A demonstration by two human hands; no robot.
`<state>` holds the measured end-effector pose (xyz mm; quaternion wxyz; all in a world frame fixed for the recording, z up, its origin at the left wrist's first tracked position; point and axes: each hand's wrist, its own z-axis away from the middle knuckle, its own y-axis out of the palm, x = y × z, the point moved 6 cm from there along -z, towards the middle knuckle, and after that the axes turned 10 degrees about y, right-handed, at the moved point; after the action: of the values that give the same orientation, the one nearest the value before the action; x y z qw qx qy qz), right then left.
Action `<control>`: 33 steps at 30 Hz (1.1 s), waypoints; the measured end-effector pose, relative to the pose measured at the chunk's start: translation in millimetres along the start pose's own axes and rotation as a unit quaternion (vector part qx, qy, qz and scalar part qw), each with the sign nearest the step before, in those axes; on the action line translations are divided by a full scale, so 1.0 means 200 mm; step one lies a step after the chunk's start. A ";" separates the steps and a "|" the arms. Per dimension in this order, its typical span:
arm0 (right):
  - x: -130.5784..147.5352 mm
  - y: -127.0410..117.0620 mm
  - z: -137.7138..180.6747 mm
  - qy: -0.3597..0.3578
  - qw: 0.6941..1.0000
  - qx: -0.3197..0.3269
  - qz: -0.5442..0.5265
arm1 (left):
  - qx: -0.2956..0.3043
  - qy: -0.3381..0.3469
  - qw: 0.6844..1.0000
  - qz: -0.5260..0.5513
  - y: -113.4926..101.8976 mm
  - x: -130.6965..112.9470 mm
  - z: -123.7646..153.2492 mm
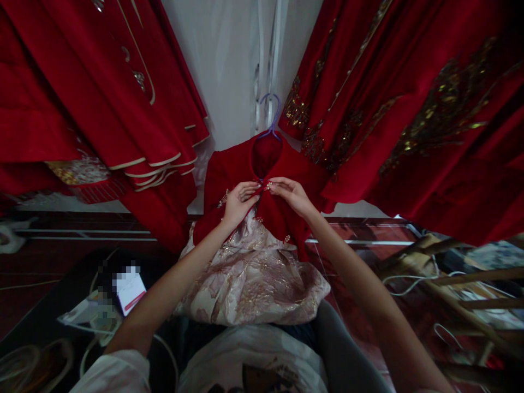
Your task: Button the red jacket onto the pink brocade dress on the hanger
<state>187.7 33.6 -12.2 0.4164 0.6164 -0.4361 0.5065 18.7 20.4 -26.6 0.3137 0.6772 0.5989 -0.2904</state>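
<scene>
A short red jacket (pixel 229 166) hangs in front of me on a purple hanger (pixel 273 117). Its front edges meet just below the round collar, where both my hands are. My left hand (pixel 241 203) pinches the left front edge. Opposite it, my right hand (pixel 291 194) grips the right front edge near the collar, beside a small beaded ornament (pixel 268 186). More beaded ornaments (pixel 258 219) sit lower on the jacket front. A pale, gold-patterned skirt (pixel 249 278) spreads below the jacket and over my lap.
Red garments (pixel 135 98) with pale trim hang at the left, and red garments with gold sequins (pixel 429 120) at the right. A dark surface at the lower left bears a white card (pixel 130 289) and a clear bag (pixel 88 316). A wooden rack (pixel 462 305) stands at the right.
</scene>
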 end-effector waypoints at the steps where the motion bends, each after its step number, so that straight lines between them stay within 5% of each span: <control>1: 0.02 0.01 -0.01 -0.010 1.000 -0.011 0.004 | 0.008 0.007 1.000 -0.006 0.01 -0.01 -0.01; 7: 0.08 0.02 -0.04 -0.065 0.992 -0.096 0.057 | 0.026 0.030 0.998 -0.039 0.00 -0.06 -0.03; 12: 0.09 0.02 -0.05 -0.062 0.992 -0.090 0.057 | 0.064 0.008 0.998 0.017 0.02 -0.08 -0.04; 18: 0.09 0.03 -0.05 -0.048 0.994 -0.081 0.054 | 0.009 -0.003 0.999 0.041 0.04 -0.07 -0.08; 24: 0.10 0.07 -0.01 -0.112 0.973 -0.164 0.115 | -0.032 -0.012 0.999 0.008 0.03 -0.04 -0.13; 28: 0.08 0.08 0.01 -0.131 0.960 -0.215 0.121 | -0.036 -0.014 0.999 -0.019 0.03 -0.02 -0.15; 33: 0.07 0.08 0.01 -0.133 0.965 -0.197 0.115 | -0.024 -0.012 0.999 -0.023 0.02 0.00 -0.16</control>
<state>174.9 25.7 2.1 0.4067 0.5300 -0.6464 0.3687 22.7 44.7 -6.9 0.3306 0.6521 0.6171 -0.2908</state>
